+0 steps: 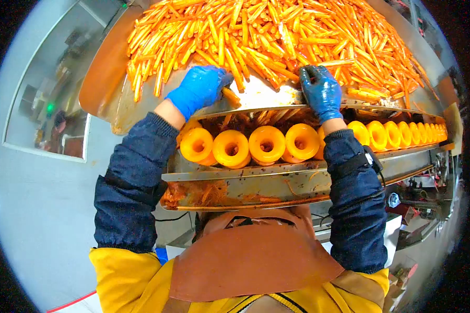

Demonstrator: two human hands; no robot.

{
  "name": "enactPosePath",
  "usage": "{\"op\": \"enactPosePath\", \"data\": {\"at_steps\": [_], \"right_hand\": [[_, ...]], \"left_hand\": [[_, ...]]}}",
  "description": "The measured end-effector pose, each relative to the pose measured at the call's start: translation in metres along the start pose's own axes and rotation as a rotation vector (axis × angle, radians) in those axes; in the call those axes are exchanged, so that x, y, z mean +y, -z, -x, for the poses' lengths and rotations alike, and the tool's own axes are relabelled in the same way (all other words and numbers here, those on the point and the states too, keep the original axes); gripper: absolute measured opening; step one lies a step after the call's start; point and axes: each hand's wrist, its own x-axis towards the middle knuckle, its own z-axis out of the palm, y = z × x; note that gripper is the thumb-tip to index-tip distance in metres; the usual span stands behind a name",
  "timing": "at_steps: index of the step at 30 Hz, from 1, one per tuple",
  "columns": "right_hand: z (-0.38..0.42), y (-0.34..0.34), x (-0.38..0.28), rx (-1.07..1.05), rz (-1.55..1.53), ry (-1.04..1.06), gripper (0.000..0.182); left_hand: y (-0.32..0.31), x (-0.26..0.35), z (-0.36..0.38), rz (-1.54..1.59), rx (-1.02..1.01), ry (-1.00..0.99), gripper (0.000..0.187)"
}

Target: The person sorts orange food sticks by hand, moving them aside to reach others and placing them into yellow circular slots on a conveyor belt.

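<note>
A large heap of orange, glossy sticks [277, 36] lies on a metal tray [269, 99]. My left hand [199, 89], in a blue glove, is at the heap's near edge with its fingers closed on an orange stick that shows below the fingertips. My right hand [319, 91], in a wet, dark-stained blue glove, has its fingers curled at the heap's near edge; what they hold, if anything, I cannot make out. Just below both hands runs a row of yellow-orange funnel-like cups [266, 145] with round openings.
A metal ledge [256, 182] with orange residue runs along the near side of the cups. My brown apron [250, 255] is below it. A window [49, 104] is in the wall at the left. Clutter and machine parts stand at the right.
</note>
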Motion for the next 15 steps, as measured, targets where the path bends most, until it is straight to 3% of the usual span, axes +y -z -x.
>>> {"op": "enactPosePath", "data": {"at_steps": [1,3,5,7,9,11,15], "right_hand": [[-0.001,-0.001,0.001,0.013,-0.011,0.015,0.019],[-0.001,-0.001,0.001,0.002,0.006,0.005,0.017],[0.000,0.000,0.000,0.009,-0.025,0.007,0.018],[0.000,0.000,0.001,0.006,-0.014,0.021,0.019],[0.000,-0.001,0.002,-0.004,-0.047,0.004,0.019],[-0.001,0.000,0.002,0.012,-0.031,0.019,0.019],[0.000,0.002,-0.001,-0.045,-0.041,-0.042,0.020]], "left_hand": [[0.005,0.000,-0.010,-0.134,-0.100,0.007,0.026],[0.005,0.002,-0.025,-0.133,0.015,0.024,0.025],[-0.011,-0.007,-0.042,-0.176,0.336,-0.152,0.020],[-0.017,-0.002,-0.052,-0.285,0.284,-0.214,0.020],[-0.020,0.003,-0.062,-0.256,0.053,-0.106,0.022],[-0.018,0.002,-0.053,-0.193,0.145,-0.169,0.020],[-0.001,-0.007,-0.019,0.107,0.582,-0.013,0.024]]}}
